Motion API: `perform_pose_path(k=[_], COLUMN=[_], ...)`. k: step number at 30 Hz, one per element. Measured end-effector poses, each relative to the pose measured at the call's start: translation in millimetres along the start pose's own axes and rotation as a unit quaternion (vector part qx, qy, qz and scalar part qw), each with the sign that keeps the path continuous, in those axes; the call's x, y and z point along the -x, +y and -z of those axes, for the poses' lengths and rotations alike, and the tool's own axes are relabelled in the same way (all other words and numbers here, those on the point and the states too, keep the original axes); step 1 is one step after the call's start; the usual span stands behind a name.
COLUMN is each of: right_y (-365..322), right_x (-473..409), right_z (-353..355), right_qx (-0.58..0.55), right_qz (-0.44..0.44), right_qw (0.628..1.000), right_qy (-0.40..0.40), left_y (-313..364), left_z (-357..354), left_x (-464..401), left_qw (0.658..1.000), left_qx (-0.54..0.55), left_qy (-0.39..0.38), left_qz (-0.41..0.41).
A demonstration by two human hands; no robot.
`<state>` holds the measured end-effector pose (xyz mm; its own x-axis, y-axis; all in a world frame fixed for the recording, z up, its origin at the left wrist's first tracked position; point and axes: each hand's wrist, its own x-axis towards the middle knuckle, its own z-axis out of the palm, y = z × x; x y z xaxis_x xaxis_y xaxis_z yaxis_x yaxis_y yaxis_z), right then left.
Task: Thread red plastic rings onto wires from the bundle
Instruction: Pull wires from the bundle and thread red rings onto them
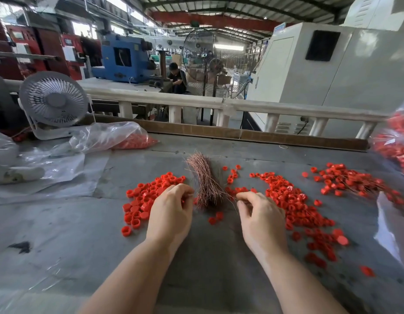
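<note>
Copper wire bundle (205,184) lies mid-counter (60,223) between both hands. Left hand (171,211) fingers curled over red rings (144,200), hold unclear; right hand (259,214) pinches one wire.

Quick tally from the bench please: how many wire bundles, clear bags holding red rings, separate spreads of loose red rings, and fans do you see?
Wire bundles: 1
Clear bags holding red rings: 2
Spreads of loose red rings, left, middle, far right: 3
Fans, desk and pedestal: 2
Total: 8
</note>
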<state>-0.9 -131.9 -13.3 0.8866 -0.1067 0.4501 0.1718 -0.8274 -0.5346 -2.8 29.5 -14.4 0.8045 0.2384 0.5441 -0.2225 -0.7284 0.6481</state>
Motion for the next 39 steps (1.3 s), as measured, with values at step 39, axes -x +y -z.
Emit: perform_pose_path(k=[39], right_y=[-13], right_x=[6], right_z=[11], right_qx=[-0.034], right_qz=[-0.032], right_qw=[0.999], right_qy=[-0.024], left_y=[9], left_z=[-3], left_x=[11], left_qw=[0.988], left_qx=[-0.031], left_qy=[-0.132], left_qz=[-0.077])
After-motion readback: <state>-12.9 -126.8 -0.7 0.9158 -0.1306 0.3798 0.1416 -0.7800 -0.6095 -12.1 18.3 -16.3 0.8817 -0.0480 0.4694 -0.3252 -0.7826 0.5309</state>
